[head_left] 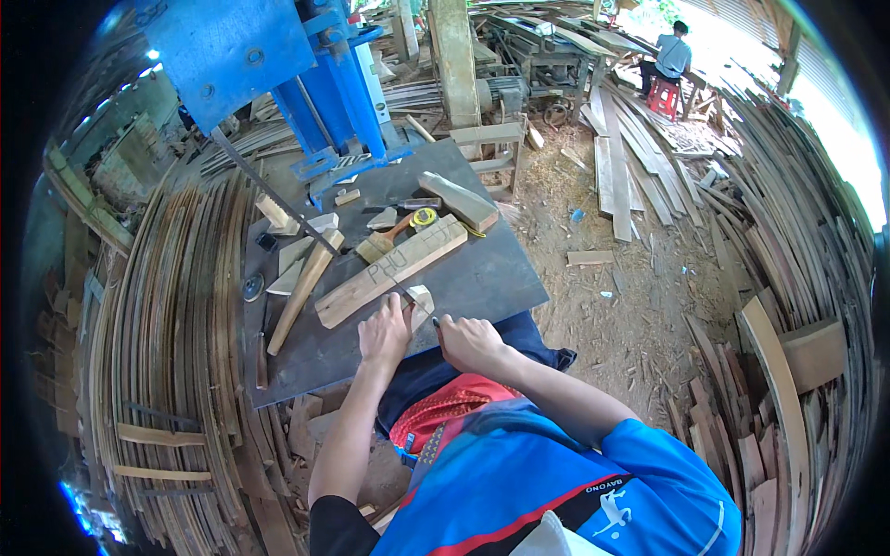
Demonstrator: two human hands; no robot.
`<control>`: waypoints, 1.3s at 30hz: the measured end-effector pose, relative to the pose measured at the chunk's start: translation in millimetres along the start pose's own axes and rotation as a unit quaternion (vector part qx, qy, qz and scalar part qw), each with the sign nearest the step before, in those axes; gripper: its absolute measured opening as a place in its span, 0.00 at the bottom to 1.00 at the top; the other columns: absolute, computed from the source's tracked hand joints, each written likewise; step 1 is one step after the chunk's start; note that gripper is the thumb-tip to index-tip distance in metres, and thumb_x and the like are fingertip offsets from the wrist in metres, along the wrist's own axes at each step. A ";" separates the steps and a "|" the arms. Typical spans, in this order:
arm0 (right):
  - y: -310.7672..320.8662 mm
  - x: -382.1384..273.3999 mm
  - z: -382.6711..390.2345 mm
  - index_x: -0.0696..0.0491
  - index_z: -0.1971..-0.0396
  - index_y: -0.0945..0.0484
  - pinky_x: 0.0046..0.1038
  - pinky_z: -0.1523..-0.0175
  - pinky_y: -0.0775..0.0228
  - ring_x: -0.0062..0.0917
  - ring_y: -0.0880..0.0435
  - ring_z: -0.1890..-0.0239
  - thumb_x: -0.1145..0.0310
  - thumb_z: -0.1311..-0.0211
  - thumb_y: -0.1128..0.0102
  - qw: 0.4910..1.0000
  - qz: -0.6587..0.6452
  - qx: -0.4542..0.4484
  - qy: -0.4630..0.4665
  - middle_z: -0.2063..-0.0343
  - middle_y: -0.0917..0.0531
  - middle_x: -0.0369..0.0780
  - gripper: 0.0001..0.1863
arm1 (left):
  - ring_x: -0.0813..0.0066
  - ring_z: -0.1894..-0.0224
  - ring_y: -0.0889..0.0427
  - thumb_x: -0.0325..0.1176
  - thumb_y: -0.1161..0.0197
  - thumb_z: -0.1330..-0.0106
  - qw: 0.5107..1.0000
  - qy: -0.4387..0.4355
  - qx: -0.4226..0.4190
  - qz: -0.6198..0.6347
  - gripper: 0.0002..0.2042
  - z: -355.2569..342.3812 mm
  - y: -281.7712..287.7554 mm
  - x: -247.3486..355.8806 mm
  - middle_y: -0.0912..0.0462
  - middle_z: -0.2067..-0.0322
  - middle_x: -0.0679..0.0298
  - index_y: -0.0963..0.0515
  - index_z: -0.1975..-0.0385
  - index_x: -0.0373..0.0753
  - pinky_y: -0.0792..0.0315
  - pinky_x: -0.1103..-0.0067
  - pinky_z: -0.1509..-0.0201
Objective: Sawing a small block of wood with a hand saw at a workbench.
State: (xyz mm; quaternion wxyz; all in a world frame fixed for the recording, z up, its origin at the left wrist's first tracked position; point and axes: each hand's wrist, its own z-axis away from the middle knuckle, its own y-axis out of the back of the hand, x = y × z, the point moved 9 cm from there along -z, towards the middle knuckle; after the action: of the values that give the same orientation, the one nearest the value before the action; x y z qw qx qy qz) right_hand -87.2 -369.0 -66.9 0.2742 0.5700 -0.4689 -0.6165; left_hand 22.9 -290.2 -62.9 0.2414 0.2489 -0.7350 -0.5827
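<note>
Above the near edge of a dark metal table (491, 283), my left hand (383, 334) is closed at the side of a small pale wooden block (421, 301) and appears to grip it. Beside it on the right, my right hand (470, 342) is a fist around the dark end of a thin tool (436, 322). A thin dark line runs across the block toward my left fingers; I cannot tell whether it belongs to that tool. Just beyond lies a thick wooden board (394, 271) with pencilled marks. A brush (382, 243) and a yellow tape measure (423, 218) touch its far side.
A rounded wooden bar (304, 295), offcuts and a dark-handled tool (261, 361) lie on the table's left. A blue machine (338, 93) rises at the far edge. Stacked planks (167, 352) flank the left and right. A person (673, 54) sits far off on a red stool (663, 96).
</note>
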 end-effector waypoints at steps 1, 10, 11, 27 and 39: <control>0.7 -1.3 5.9 0.62 0.69 0.27 0.45 0.68 0.23 0.47 0.15 0.74 0.65 0.36 0.52 1.000 0.000 -0.021 -0.005 0.79 0.18 0.53 0.13 | 0.53 0.68 0.15 0.48 0.52 0.28 1.000 0.004 0.025 -0.010 0.17 -2.0 2.7 -6.4 0.19 0.64 0.52 0.31 0.58 0.38 0.23 0.59 0.69; 11.4 5.6 27.5 0.62 0.69 0.26 0.45 0.68 0.23 0.47 0.15 0.72 0.66 0.38 0.50 0.998 -0.013 -0.053 -0.015 0.78 0.17 0.53 0.12 | 0.53 0.69 0.15 0.45 0.51 0.27 0.996 -0.086 0.010 0.008 0.15 3.0 9.1 20.1 0.19 0.63 0.53 0.32 0.59 0.37 0.23 0.58 0.70; 9.4 4.9 18.5 0.62 0.68 0.26 0.45 0.68 0.23 0.48 0.15 0.73 0.64 0.34 0.51 0.999 -0.010 -0.041 -0.002 0.79 0.18 0.53 0.14 | 0.53 0.67 0.15 0.46 0.52 0.27 0.997 -0.071 -0.011 0.006 0.15 4.0 7.6 21.6 0.20 0.62 0.54 0.33 0.59 0.39 0.23 0.59 0.69; 9.4 3.4 31.3 0.63 0.68 0.24 0.42 0.66 0.20 0.44 0.13 0.70 0.69 0.41 0.49 0.995 -0.013 -0.086 -0.042 0.75 0.16 0.53 0.11 | 0.52 0.71 0.15 0.45 0.51 0.28 0.999 -0.048 -0.017 0.005 0.14 -11.7 10.4 3.7 0.19 0.67 0.50 0.32 0.59 0.38 0.23 0.59 0.71; 1.5 -7.3 -17.9 0.61 0.67 0.27 0.49 0.64 0.24 0.52 0.16 0.71 0.63 0.32 0.55 0.997 -0.008 -0.072 0.023 0.77 0.18 0.56 0.15 | 0.51 0.68 0.14 0.46 0.53 0.28 0.998 0.001 -0.061 0.018 0.16 -3.8 -3.7 -4.3 0.16 0.65 0.52 0.31 0.54 0.39 0.23 0.57 0.66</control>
State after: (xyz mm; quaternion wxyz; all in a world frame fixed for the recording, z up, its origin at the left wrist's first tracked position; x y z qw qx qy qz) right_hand -68.8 -368.0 -60.8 0.3201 0.5667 -0.4119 -0.6377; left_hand 29.0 -291.0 -66.1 0.2677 0.2210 -0.7023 -0.6216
